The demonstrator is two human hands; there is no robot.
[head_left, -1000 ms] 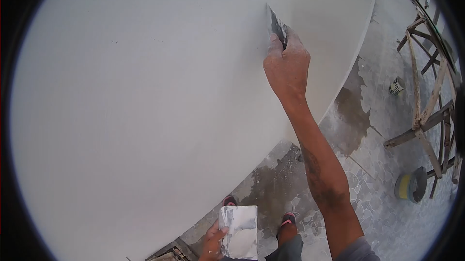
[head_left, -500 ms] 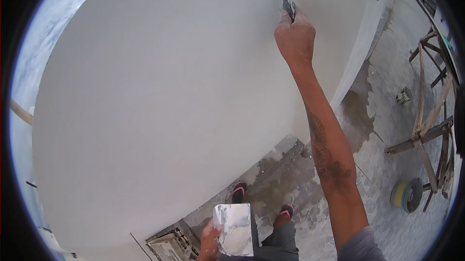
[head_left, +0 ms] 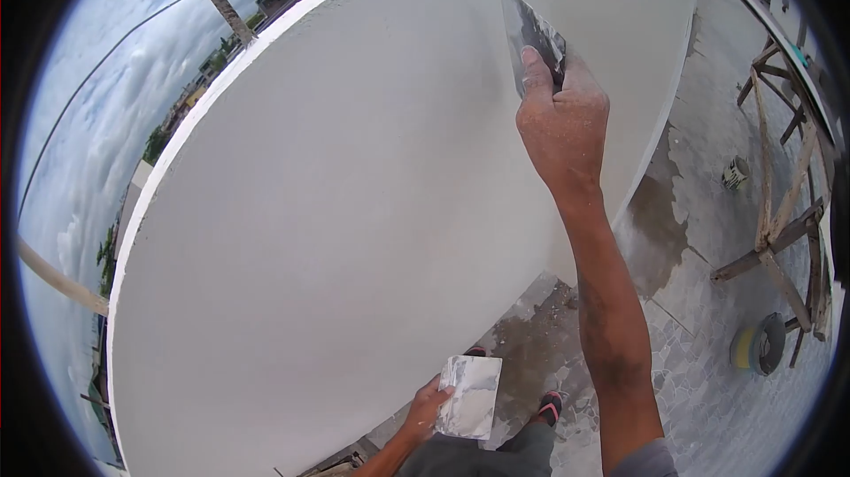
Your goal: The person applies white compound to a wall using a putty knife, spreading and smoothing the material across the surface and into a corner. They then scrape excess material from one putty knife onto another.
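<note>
My right hand point(head_left: 565, 119) grips a putty knife point(head_left: 535, 34) with a broad, smeared metal blade, its thumb pressed along the near face. The blade is right at the pale grey plastered wall point(head_left: 336, 185), which fills most of the view. Low down, my left hand point(head_left: 428, 408) is wrapped round the edge of a flat rectangular plate point(head_left: 470, 397) coated with white and grey putty. This plate is held out in front of my legs, its coated face up.
Wooden trestles point(head_left: 770, 251) stand at the right on the tiled floor point(head_left: 664, 397). Near them are a small paint can point(head_left: 735, 173) and a round tub with a yellow patch point(head_left: 758, 344). Wet stains mark the floor by the wall's foot. A wooden post point(head_left: 221, 3) rises beyond the wall's top edge.
My right hand with the putty knife has come lower and slightly right, the blade now showing more broadly. The left hand and plate have shifted up and right; the view has turned, showing the wall's top edge.
</note>
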